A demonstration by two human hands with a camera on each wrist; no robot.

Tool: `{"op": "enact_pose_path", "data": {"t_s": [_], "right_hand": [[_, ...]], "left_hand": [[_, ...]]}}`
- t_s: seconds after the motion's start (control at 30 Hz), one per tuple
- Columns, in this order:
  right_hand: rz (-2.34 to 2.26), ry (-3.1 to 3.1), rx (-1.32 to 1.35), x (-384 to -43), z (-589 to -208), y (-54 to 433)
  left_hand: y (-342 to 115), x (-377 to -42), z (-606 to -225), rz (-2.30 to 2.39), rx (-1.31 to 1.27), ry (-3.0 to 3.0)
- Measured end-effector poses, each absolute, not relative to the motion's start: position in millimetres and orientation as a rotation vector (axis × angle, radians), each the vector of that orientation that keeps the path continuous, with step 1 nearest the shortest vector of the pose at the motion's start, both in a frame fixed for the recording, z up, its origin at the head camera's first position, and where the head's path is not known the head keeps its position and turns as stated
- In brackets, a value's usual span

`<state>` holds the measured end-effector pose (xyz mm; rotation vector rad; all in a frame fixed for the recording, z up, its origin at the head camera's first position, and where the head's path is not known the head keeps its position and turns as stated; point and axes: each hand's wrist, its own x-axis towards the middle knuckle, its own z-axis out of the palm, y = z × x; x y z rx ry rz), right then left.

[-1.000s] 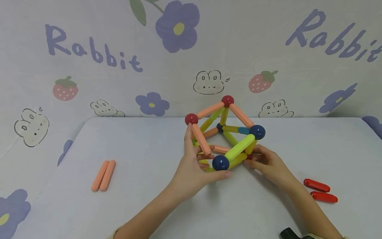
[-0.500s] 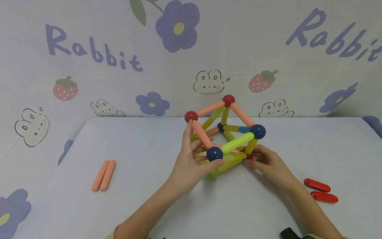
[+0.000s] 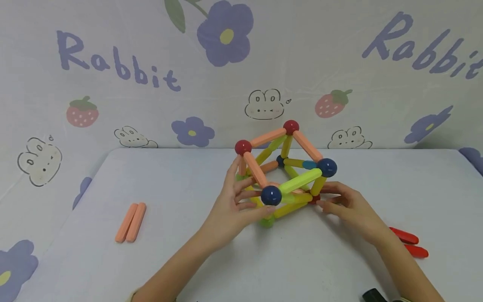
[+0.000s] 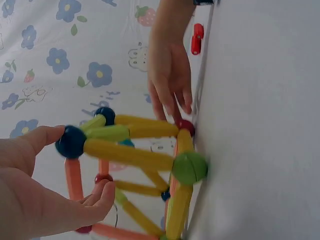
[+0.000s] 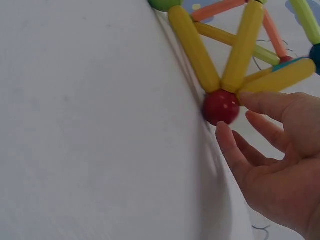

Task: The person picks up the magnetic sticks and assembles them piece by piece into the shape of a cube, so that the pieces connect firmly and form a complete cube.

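Note:
A frame of sticks and balls (image 3: pixel 299 180) stands on the table, its ball corners joined by yellow, green and salmon sticks. My left hand (image 3: pixel 234 205) is at its near left side; the thumb touches the near upper blue ball (image 3: pixel 271 196), and the other fingers are spread below the upper red ball (image 3: pixel 243 147). At the lower right corner, my right hand (image 3: pixel 352 209) has its fingertips beside a low red ball (image 5: pixel 221 107), touching or nearly touching it. Neither hand is curled tightly round a part. A green ball (image 4: pixel 190 168) rests at the frame's near bottom corner.
Two salmon sticks (image 3: pixel 130 222) lie side by side at the left of the table (image 3: pixel 181 176). Red sticks (image 3: pixel 416 251) lie at the right, partly behind the right forearm. A black object (image 3: pixel 373 295) shows at the bottom edge. Printed cloth hangs behind.
The salmon stick's loose end met the near blue ball as that ball moved up and left. Since then both hands have loosened and drawn slightly outward, while the frame stays nearly still.

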<state>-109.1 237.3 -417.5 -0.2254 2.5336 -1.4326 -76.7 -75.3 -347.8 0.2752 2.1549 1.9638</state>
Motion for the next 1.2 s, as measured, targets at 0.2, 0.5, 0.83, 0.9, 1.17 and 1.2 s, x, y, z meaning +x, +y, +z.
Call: {"op": "enact_pose_path", "data": {"t_s": [0.2, 0.5, 0.83, 0.9, 1.17, 1.2], "right_hand": [[-1.305, 2.687, -0.223, -96.7, -405.8, 267.3], [-1.188, 2.817, -0.144, -69.2, -407.8, 320.9], [-0.855, 2.926, -0.040, -55.1, -417.5, 353.4], [-0.802, 2.915, -0.002, -56.2, -419.9, 354.7], [-0.732, 2.954, 0.039, -59.3, -426.4, 353.7], [-0.729, 2.954, 0.040, -59.7, -425.6, 352.8]], "left_hand": [[-120.9, -70.7, -349.2, 1.894, 0.162, 2.285], [-224.3, -58.8, -365.8, 1.685, -0.100, 2.625], [-303.9, -59.9, -391.0, 1.221, -0.548, 2.636], [-309.4, -61.3, -395.6, 1.187, -0.553, 2.637], [-312.4, -65.1, -404.8, 1.174, -0.475, 2.707], [-312.1, -65.6, -405.4, 1.182, -0.467, 2.703]]}}
